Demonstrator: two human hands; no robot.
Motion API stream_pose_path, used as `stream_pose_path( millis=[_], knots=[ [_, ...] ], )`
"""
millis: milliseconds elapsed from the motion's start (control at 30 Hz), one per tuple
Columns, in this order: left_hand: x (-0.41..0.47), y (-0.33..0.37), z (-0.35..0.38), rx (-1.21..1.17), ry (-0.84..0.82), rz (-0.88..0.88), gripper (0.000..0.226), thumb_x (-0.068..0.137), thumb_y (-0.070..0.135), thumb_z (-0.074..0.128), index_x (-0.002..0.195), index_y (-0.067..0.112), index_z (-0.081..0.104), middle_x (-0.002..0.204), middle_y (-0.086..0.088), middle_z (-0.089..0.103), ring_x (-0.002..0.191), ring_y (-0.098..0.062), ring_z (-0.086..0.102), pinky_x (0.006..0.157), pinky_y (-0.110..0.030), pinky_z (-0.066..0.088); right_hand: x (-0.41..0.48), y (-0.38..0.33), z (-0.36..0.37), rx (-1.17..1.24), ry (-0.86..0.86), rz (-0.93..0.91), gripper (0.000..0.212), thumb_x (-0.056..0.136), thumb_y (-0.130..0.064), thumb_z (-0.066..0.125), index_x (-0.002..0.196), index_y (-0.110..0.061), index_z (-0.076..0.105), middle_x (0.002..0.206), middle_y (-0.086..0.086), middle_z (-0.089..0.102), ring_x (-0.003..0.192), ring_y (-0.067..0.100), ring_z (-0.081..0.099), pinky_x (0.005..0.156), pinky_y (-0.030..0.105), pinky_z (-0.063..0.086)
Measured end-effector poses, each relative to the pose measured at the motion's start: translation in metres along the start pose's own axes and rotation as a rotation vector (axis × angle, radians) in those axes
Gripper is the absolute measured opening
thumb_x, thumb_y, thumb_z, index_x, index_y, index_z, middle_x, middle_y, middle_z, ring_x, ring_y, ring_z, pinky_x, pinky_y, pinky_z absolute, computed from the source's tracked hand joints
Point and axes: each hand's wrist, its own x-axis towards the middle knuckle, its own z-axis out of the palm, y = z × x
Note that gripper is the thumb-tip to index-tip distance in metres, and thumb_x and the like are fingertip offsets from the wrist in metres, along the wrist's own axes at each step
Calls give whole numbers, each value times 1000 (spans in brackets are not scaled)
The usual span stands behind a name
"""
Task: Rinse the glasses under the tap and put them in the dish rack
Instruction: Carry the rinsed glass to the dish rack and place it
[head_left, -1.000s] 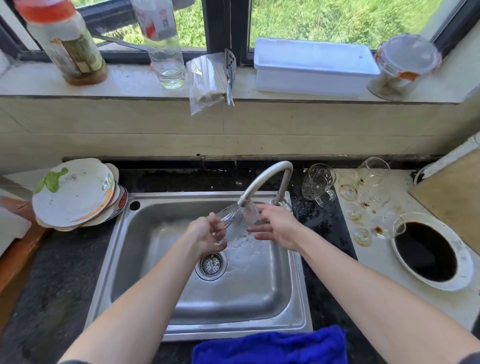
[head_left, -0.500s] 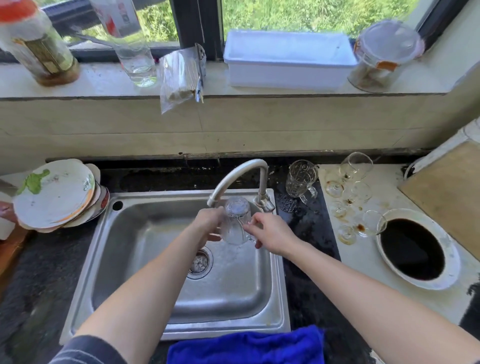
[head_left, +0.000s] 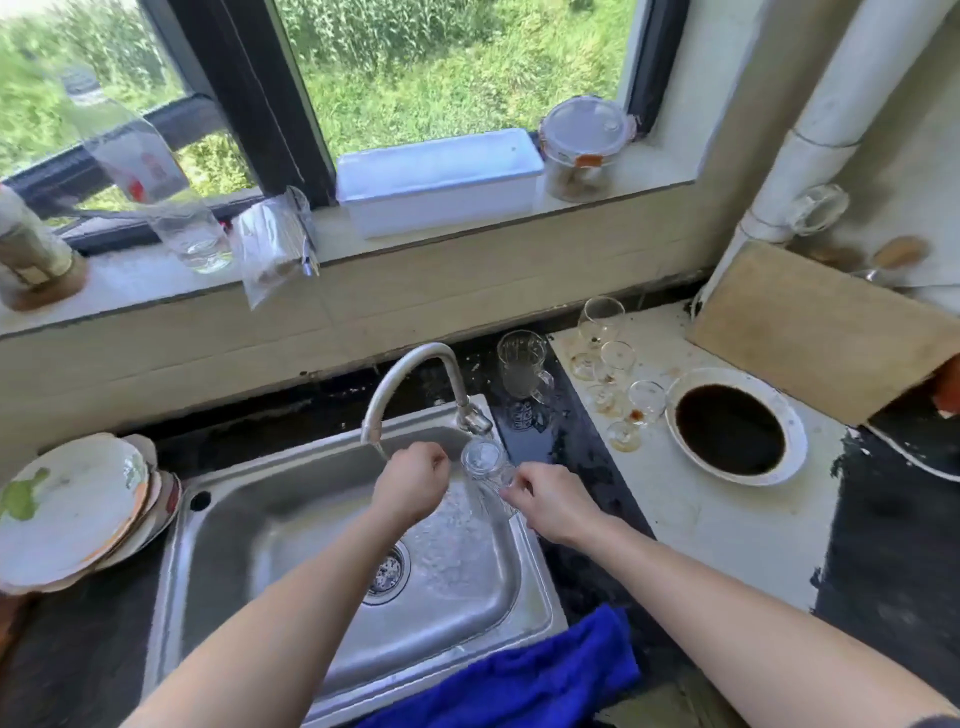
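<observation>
The right hand (head_left: 553, 501) pinches a glass (head_left: 485, 467) over the steel sink (head_left: 260, 525).

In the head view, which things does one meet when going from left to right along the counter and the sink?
From the left: stack of plates → left hand → held glass → right hand → small stemmed glasses → bowl of dark liquid.

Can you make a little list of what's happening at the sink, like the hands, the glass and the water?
tap: running into the sink
glass: tilted, held over the sink
right hand: pinches the glass
left hand: curled, right beside the glass
small glasses: stained, on the counter right of the sink
dish rack: not in view
</observation>
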Motion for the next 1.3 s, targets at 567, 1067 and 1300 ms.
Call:
stream_pose_path(
  millis=[567,1067,1300],
  knots=[
    [-98,237,93,255,-204,673,23,89,24,42,71,18,55,75,-7,63,69,-30,62,67,-36,55,-288,166,-93,431,863,526,22,94,-34,54,76,-21,57,71,-5,65,63,18,70,61,29,51],
    [-355,470,317,374,-411,1098,24,90,23,42,86,12,64,89,-9,67,84,-32,60,70,-33,48,-630,366,-56,590,1123,965,26,94,-37,56,82,-14,61,68,-8,63,56,13,69,70,36,59],
    [-465,545,409,413,-577,1347,23,91,23,43,79,12,59,79,-9,60,76,-32,56,65,-32,43,-734,425,-32,643,1243,1174,25,94,-37,57,78,-18,62,63,-6,64,54,11,69,65,31,56]
  ],
)
